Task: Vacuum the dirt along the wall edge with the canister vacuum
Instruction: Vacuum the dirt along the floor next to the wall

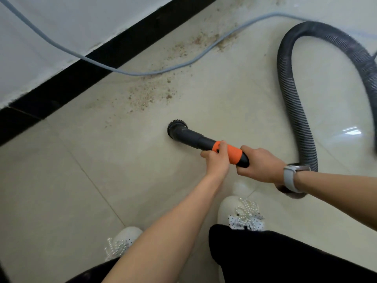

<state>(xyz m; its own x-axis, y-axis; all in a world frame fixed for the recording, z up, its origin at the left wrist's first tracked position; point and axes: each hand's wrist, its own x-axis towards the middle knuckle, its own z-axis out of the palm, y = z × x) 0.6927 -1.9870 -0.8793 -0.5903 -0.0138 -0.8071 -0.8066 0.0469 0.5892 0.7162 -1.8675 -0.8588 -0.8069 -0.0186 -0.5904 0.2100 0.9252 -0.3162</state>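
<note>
Risk is concentrated at the upper left of the frame, where a grey power cord [61,49] is draped down the white wall [51,27], across the black skirting [67,82] and over the dirt [151,92]; if the round brush nozzle [177,128] is swept forward without the cord being lifted aside, the cord may be snagged or dragged, and grit under it is likely to be left behind. The dirt is seen as a brown scatter running from centre frame up toward the upper right, near the skirting, while the nozzle is set on the floor just below its nearest patch, apart from it, so little appears to be collected yet. At centre right the wand [204,141] is grasped by the left hand [217,160], wrapped around the front of the orange collar, and by the right hand [259,164], curled around the black end behind it. At the right edge the ribbed hose [293,99] is looped widely, and a kink or a tug on the unseen canister could be caused by a long reach. The floor [61,180] is laid in glossy pale tiles, on which white shoes [238,211] are planted at the bottom.
</note>
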